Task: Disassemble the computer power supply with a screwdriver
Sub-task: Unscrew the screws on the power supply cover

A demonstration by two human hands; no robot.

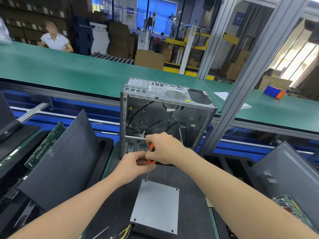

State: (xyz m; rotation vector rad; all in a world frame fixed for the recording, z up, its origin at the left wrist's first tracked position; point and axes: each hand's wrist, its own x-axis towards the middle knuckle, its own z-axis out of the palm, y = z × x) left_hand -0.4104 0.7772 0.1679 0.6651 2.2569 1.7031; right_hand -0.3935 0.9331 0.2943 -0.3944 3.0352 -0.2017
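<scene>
A grey metal power supply lies flat on the dark mat near me, with yellow wires trailing from its near left corner. An orange-handled screwdriver stands nearly upright, its thin shaft reaching down to the screw at the box's far left corner. My right hand grips the top of the handle. My left hand holds the lower part of the handle, fingers curled round it. Screws show at the other corners of the lid.
An empty open computer case with loose black cables stands just beyond my hands. Dark side panels lean at left and right. Circuit boards sit at left and right. A green conveyor runs behind, with a person seated beyond it.
</scene>
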